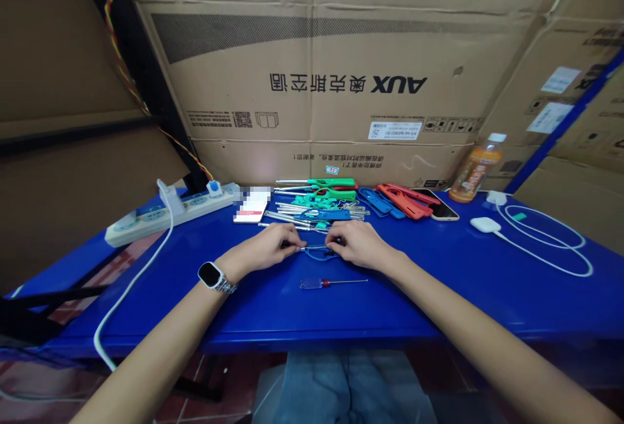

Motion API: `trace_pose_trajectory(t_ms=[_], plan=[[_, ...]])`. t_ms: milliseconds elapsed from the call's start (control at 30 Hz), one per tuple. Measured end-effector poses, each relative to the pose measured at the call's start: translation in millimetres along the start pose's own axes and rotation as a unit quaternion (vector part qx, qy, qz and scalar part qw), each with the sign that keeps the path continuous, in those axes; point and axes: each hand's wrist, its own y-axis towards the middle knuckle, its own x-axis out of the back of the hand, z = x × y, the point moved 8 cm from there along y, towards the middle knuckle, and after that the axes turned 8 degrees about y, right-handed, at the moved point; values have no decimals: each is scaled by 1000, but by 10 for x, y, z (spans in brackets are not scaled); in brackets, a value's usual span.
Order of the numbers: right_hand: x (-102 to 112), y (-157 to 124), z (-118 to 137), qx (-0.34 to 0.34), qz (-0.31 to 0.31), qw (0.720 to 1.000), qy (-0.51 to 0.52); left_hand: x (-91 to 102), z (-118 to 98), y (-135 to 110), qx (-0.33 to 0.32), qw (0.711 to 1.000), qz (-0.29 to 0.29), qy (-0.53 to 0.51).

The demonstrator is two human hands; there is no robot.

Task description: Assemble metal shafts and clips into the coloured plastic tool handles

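My left hand (273, 246) and my right hand (359, 243) are close together over the table, fingertips pinched. Between them lies a blue lighter casing (320, 255) with a metal rod. The left fingers grip the rod's end, and the right fingers close on the casing's other end, where a small dark part shows. Fingers hide some of it. Just below lies a screwdriver (314, 283) with a clear and red handle. Behind the hands are green long-necked lighters (336, 195), metal lighter tubes (292, 216), and blue casing halves (380, 203) beside red casing halves (407, 200).
A white power strip (170, 214) with a cable stands at the left, near a white card-like item (251, 209). To the right are a phone (446, 209), an orange drink bottle (476, 169) and a white charger with its cord (485, 224). Cardboard (341, 40) walls the table's back.
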Motion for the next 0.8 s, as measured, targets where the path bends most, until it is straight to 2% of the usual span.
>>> trace_pose_trajectory(t_ms=[233, 400, 567, 667, 800], plan=[[24, -16, -11, -22, -11, 1000, 10, -22, 15, 27, 9, 999, -28, 46], [35, 1, 90, 5, -14, 1000, -7, -65, 63, 45, 17, 999, -27, 41], [-11, 150, 260, 65, 29, 997, -30, -73, 59, 32, 25, 999, -19, 37], [-61, 226, 236, 58, 56, 996, -28, -69, 57, 34, 30, 999, -20, 38], [-101, 267, 135, 29, 53, 998, 19, -74, 60, 35, 31, 998, -17, 49]])
